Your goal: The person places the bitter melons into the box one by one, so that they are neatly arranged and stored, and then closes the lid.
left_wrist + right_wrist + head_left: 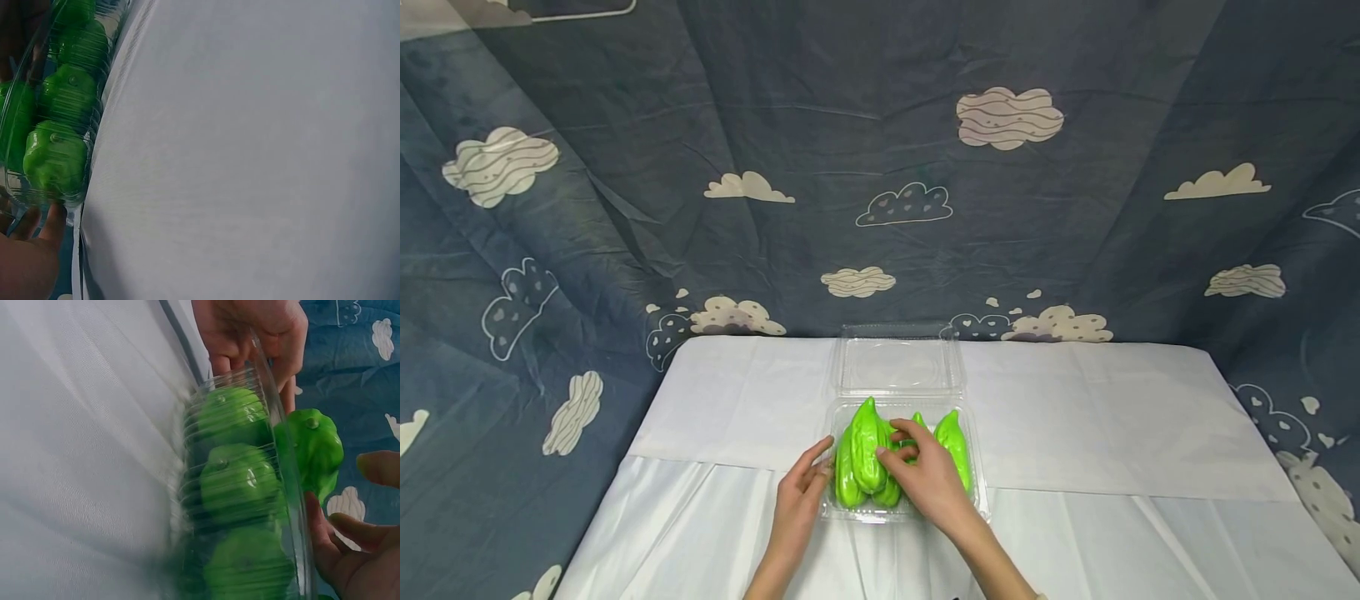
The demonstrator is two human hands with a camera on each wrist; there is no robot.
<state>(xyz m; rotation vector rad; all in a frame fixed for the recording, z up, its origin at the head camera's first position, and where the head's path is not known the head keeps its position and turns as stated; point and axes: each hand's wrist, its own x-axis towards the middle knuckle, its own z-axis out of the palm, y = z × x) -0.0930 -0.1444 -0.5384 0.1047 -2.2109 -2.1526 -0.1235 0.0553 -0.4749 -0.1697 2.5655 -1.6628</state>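
A clear plastic clamshell container point(917, 514) holds several glossy green, ridged vegetables with pointed tips, like artificial bitter melons. One bitter melon point(868, 454) lies on top of the others at the left; another bitter melon point(953, 446) lies at the right side. My left hand point(797, 500) is at the container's left end, straight fingertips point(55, 222) against its wall and rim. Over the middle, my right hand point(928, 475) has its thumb and fingers spread beside the top melon, one fingertip point(312, 503) right at its side. Part of the pile is hidden under that hand.
The container's transparent lid point(898, 367) stands folded back behind it. White cloth point(1112, 433) covers the table. A dark blue curtain with a cloud pattern point(1045, 242) hangs behind the table and along both sides.
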